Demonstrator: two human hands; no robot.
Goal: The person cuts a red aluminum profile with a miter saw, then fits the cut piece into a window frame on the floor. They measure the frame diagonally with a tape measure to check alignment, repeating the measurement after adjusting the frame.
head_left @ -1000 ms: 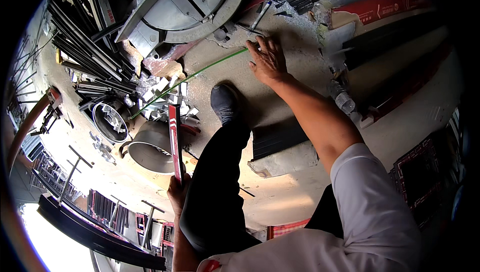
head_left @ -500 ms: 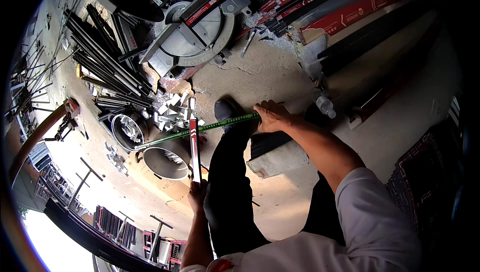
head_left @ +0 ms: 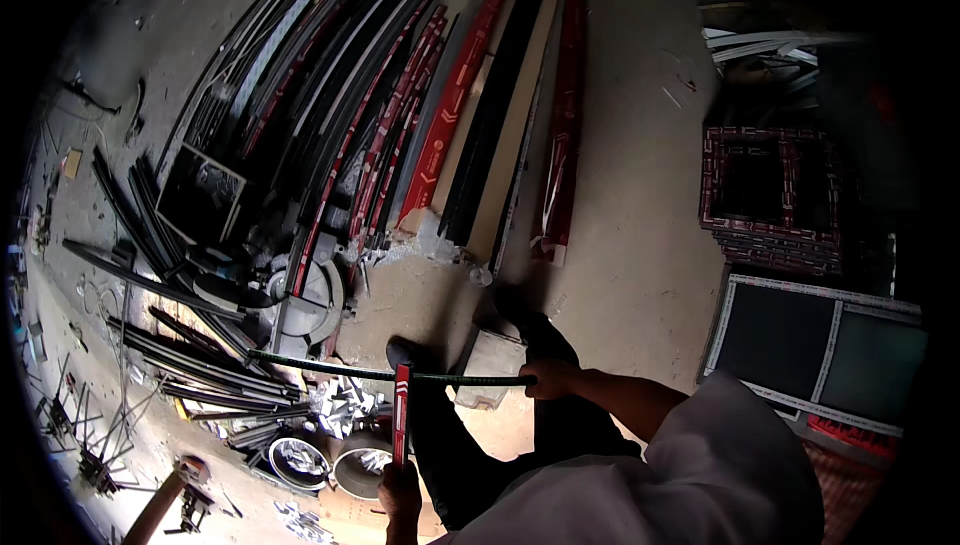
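My right hand (head_left: 550,379) is closed round one end of a green tape measure (head_left: 335,370), and its blade stretches out to the left in front of my legs. My left hand (head_left: 400,491), lower down, grips the bottom of a short red and white profile piece (head_left: 401,413). That piece stands upright in the view, and its upper end crosses the tape blade. Whether the two touch, I cannot tell. The tape's far left end lies over dark profiles, against which its tip is hard to make out.
Beyond the tape sits a round-based cutting saw (head_left: 312,307). White offcuts (head_left: 345,407) lie heaped near two buckets, a left one (head_left: 272,465) and a right one (head_left: 342,485). Long red-wrapped profiles (head_left: 445,150) spread ahead. Stacked frames (head_left: 715,210) stand at right, and a pale block (head_left: 490,370) is by my feet.
My view has swung to the right and up, bringing the long profiles and stacked frames into sight. Both hands keep their holds on the tape measure and the profile piece.
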